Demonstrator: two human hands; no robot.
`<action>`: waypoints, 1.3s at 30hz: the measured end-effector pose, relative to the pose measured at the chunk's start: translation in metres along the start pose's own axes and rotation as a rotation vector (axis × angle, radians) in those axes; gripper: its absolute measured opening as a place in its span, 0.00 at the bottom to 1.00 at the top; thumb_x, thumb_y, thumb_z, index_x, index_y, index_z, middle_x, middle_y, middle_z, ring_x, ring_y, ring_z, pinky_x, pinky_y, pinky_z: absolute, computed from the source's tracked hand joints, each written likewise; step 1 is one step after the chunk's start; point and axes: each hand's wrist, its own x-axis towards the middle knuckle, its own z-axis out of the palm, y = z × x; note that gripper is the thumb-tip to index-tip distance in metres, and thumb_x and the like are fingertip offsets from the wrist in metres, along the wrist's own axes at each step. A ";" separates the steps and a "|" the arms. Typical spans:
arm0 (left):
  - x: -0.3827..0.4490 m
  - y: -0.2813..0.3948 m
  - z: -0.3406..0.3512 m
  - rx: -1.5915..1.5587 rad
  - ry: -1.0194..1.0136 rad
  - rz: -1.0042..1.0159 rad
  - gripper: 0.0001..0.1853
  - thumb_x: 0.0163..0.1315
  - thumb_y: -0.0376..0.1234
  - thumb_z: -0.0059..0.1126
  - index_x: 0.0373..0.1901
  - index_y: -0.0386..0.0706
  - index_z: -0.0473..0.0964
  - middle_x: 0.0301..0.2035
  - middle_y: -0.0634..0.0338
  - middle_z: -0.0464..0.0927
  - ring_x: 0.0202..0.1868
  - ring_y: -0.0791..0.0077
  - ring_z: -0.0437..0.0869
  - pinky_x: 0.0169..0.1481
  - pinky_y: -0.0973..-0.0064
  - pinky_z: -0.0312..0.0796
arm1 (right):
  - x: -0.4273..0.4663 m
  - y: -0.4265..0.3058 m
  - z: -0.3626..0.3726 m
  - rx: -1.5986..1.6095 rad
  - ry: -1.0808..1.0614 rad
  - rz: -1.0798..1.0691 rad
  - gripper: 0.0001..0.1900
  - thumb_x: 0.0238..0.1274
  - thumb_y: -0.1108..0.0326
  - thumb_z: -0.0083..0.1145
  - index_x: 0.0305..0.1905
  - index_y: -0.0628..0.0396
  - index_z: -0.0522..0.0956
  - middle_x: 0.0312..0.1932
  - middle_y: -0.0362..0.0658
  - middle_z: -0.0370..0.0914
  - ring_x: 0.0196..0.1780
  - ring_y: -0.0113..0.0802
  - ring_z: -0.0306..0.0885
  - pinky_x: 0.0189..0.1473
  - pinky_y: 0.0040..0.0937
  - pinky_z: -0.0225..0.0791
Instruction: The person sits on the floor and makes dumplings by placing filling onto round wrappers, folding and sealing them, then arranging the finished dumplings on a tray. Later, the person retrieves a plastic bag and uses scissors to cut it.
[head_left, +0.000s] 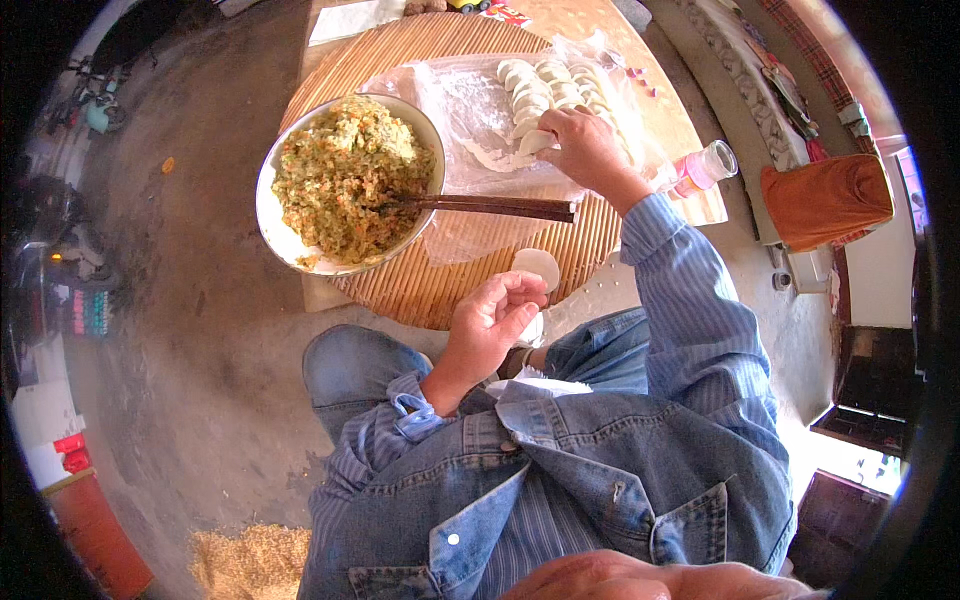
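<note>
My right hand (589, 146) pinches a white dumpling (538, 141) at the near end of a row on a floured plastic sheet (472, 97). Several finished dumplings (531, 94) lie there in overlapping rows beyond the hand. At the near edge of the round slatted mat (390, 296), my left hand (499, 311) is half curled, thumb and fingers apart, with nothing visible between them. A round dough wrapper (538, 266) shows just beyond its fingertips; whether they touch is unclear. An enamel bowl (264, 202) heaped with chopped filling (352, 172) stands left, brown chopsticks (495, 206) leaning out over its rim.
A glass jar (705, 169) with a pink label lies tilted by my right forearm. Small red pieces (637, 73) are scattered near the dumplings. White paper (352, 21) and a yellow toy (469, 6) sit at the table's far end. Grain (251, 562) is heaped on the floor.
</note>
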 end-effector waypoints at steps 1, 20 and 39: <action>0.000 0.002 0.000 0.008 -0.002 -0.012 0.12 0.62 0.24 0.50 0.48 0.34 0.69 0.44 0.57 0.75 0.47 0.74 0.77 0.55 0.76 0.69 | 0.000 0.000 -0.001 -0.021 0.005 -0.016 0.17 0.41 0.65 0.66 0.41 0.52 0.77 0.31 0.48 0.78 0.43 0.48 0.75 0.46 0.44 0.66; 0.000 0.005 -0.001 0.084 -0.033 -0.101 0.13 0.61 0.26 0.51 0.47 0.34 0.71 0.41 0.58 0.77 0.44 0.77 0.77 0.53 0.78 0.69 | 0.024 -0.003 0.001 -0.190 -0.042 -0.545 0.15 0.41 0.72 0.64 0.40 0.53 0.79 0.44 0.40 0.75 0.56 0.35 0.67 0.62 0.34 0.56; -0.005 0.000 -0.010 -0.096 0.379 0.171 0.10 0.65 0.28 0.47 0.47 0.37 0.70 0.44 0.56 0.75 0.47 0.72 0.77 0.54 0.72 0.70 | -0.108 -0.045 -0.019 0.294 0.048 -0.208 0.07 0.48 0.69 0.60 0.34 0.56 0.78 0.34 0.45 0.74 0.40 0.42 0.74 0.42 0.37 0.70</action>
